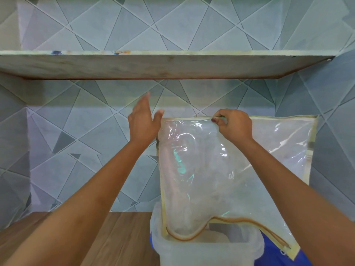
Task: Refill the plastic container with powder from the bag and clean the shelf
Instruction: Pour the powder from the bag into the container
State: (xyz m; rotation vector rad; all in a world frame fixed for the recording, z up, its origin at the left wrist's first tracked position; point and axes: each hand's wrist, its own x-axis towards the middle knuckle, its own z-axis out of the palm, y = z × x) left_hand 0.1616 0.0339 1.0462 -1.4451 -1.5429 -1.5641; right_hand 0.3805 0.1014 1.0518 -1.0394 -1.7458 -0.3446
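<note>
Head view: the right hand (233,125) pinches the top edge of the bag (211,179), with its fingers curled tight on it. The clear bag hangs at 4 o'clock. Its low corner dips into the white tub (207,252) at 6 o'clock. The left hand (143,121) is flat and loose, holds nothing, and is just beside the bag's top left corner. A shelf (153,66) runs across at 12 o'clock. Something blue (272,254) peeks out beside the tub at 5 o'clock.

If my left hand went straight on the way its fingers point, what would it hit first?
Probably the underside of the shelf above; the left hand points up at it. Depth is unclear, so the tiled wall could come first.
</note>
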